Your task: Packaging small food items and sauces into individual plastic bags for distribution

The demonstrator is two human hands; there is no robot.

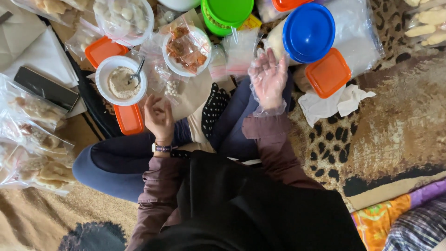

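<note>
I sit cross-legged on a patterned rug. My left hand (159, 116) is bare, fingers curled loosely, hovering just right of a white bowl (121, 80) of beige paste with a spoon (138, 72) in it. Whether it pinches anything I cannot tell. My right hand (268, 79) wears a clear plastic glove, fingers spread, holding nothing, next to small clear bags (239, 53) and below a blue lid (309, 32). A white plate (169, 58) with reddish wrapped pieces lies between the hands, farther out.
Orange lids (328, 73), (128, 119), (103, 49) lie around. A green container (226, 15) stands at the top. Crumpled tissue (334, 103) lies right. Bags of crackers (35, 153) and a dark phone (45, 87) sit left.
</note>
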